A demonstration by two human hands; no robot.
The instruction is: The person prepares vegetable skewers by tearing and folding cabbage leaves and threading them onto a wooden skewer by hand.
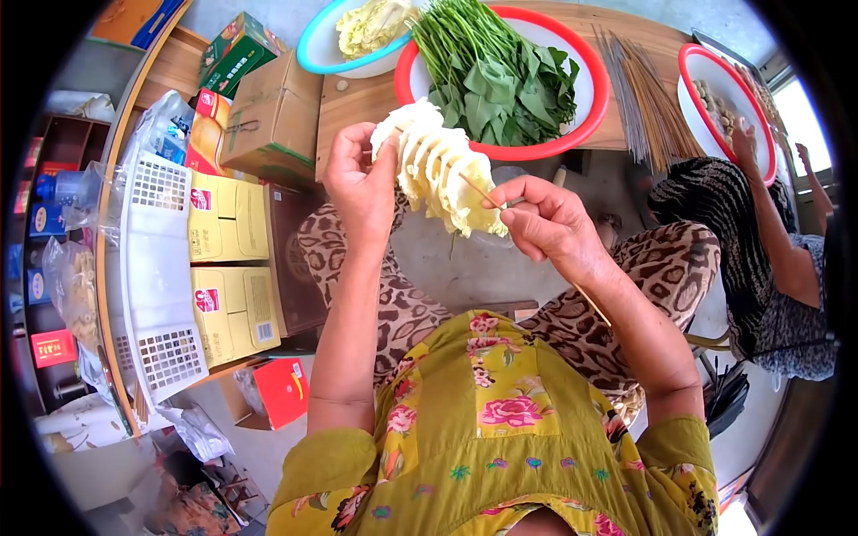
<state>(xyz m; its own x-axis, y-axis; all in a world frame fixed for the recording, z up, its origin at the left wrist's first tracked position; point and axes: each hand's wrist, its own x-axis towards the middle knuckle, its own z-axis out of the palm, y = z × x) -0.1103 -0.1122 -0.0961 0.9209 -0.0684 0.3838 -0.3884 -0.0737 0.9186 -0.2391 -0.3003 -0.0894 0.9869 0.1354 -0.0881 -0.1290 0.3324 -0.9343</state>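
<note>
My left hand (pixel 362 183) pinches the upper end of a row of pale napa cabbage leaves (pixel 438 165), folded and bunched close together. A thin wooden skewer (pixel 590 306) runs into the leaves from the lower right. The fingers of my right hand (pixel 550 223) are closed around this skewer, just beside the lower end of the leaves. The skewer's tail sticks out past my right wrist. Its far tip is hard to make out among the leaves near my left thumb.
Ahead on the wooden table, a red-rimmed basin (pixel 594 98) holds leafy greens (pixel 514 94). A blue-rimmed basin (pixel 308 49) holds more cabbage. Many loose skewers (pixel 643 98) lie to the right, near another red-rimmed basin (pixel 686 76) and a seated person (pixel 786 259). Cartons (pixel 228 223) stand left.
</note>
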